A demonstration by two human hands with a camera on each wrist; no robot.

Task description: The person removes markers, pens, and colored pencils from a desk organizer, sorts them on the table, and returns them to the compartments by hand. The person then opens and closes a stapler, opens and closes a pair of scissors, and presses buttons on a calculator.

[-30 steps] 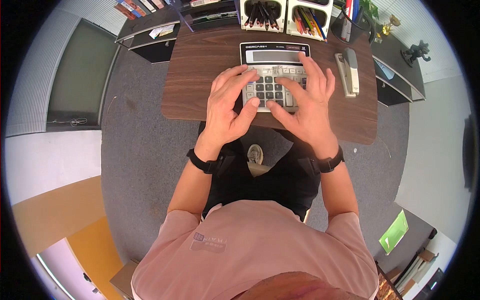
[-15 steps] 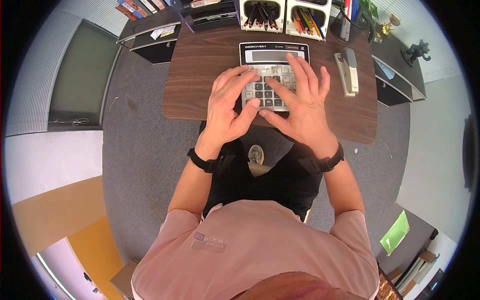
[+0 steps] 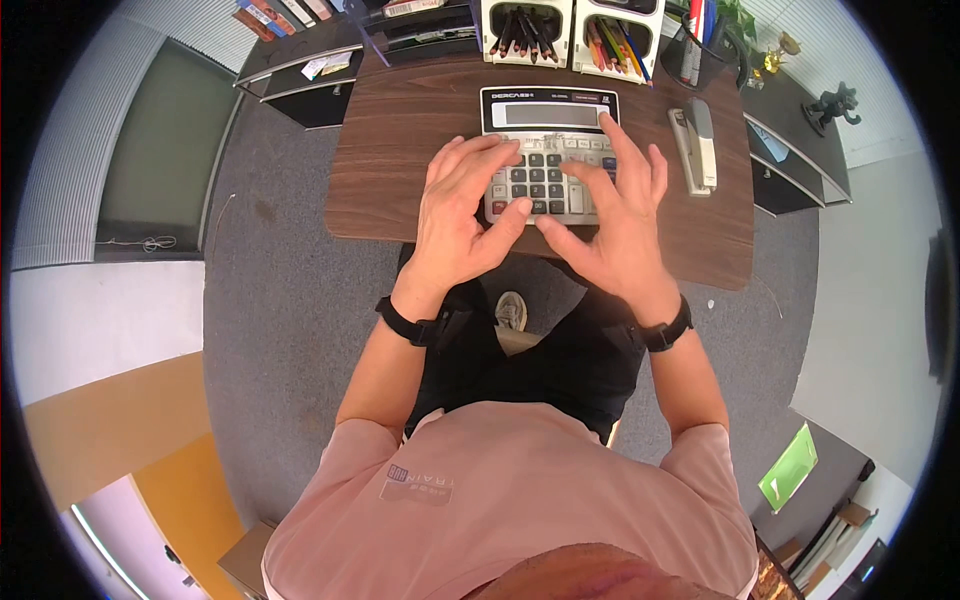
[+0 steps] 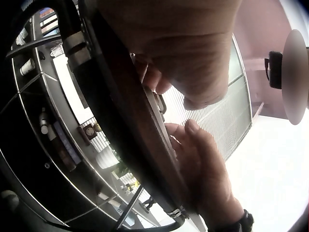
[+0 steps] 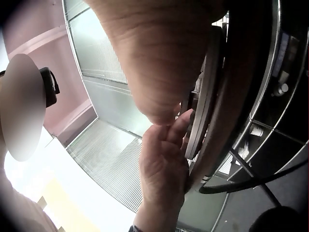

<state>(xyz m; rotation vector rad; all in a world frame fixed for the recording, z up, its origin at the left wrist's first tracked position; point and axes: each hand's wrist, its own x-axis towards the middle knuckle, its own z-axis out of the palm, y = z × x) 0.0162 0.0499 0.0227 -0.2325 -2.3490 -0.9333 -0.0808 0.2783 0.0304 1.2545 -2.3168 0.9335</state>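
A desk calculator (image 3: 555,112) with a grey display, white body and dark number keys lies near the front edge of the brown wooden desk (image 3: 400,130). Over its left side is my left hand (image 3: 458,215), fingertips at the upper left keys and thumb tip at the bottom keys. My right hand (image 3: 622,220) spreads over the right side. Its index fingertip is at the keys right of the number block, and its thumb at the front edge. Another right finger reaches up beside the display. In the right wrist view the calculator's side edge (image 5: 198,130) shows by the left fingers.
Right of the calculator lies a stapler (image 3: 695,150). Behind stand two white holders with dark pencils (image 3: 522,35) and coloured pencils (image 3: 617,50), and a black mesh pen cup (image 3: 695,60). A dark desk organiser (image 3: 425,40) is at the back left.
My right hand shifted left across the number keys, then back to the right. My left thumb has moved slightly right over the bottom keys.
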